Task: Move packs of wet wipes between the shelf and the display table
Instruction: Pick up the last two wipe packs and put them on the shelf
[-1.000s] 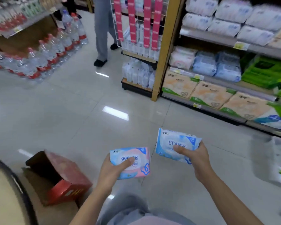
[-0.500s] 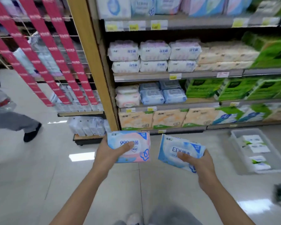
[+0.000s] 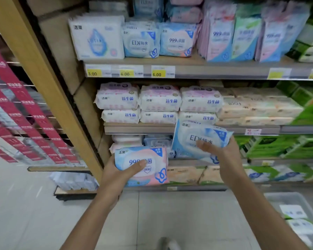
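Facing shelf [image 3: 206, 72], hands grip wipes packs (one each).

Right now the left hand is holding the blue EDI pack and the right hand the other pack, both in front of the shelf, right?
Not quite, the head view shows them swapped: the left hand holds the pink 999 pack, the right hand the blue EDI pack.

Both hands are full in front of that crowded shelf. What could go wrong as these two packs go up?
The matching stacks on the top shelf, EDI pack and 999 pack, already look full, so pushing another in might knock a neighbour off. The left hand holds the pink 999 pack and the right hand the blue EDI pack; the two look alike and could get swapped. With no free hand, nothing can steady a shifting stack.
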Available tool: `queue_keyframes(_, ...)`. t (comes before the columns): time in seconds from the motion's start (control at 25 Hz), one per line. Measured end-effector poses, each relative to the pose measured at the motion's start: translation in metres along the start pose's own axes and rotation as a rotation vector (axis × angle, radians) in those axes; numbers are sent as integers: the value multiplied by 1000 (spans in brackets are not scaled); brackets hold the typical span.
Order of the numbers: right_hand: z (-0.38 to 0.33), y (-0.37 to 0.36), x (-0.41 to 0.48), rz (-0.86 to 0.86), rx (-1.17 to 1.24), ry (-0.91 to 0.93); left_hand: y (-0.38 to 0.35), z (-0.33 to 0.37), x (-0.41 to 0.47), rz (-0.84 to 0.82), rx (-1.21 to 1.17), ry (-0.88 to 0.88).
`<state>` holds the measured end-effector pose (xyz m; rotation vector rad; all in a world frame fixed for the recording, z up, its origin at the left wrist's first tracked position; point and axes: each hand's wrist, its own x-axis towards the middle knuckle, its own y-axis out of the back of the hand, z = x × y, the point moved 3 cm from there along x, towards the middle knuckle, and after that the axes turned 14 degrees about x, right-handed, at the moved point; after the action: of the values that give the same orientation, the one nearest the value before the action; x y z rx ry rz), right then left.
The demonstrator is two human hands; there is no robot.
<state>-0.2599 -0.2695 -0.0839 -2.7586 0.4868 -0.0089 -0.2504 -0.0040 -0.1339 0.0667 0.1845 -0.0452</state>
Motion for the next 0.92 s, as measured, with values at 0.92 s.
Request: queue_keyframes(0.92,-55,-210,259,-231,-192,534,39,95,155,130,-73,-117)
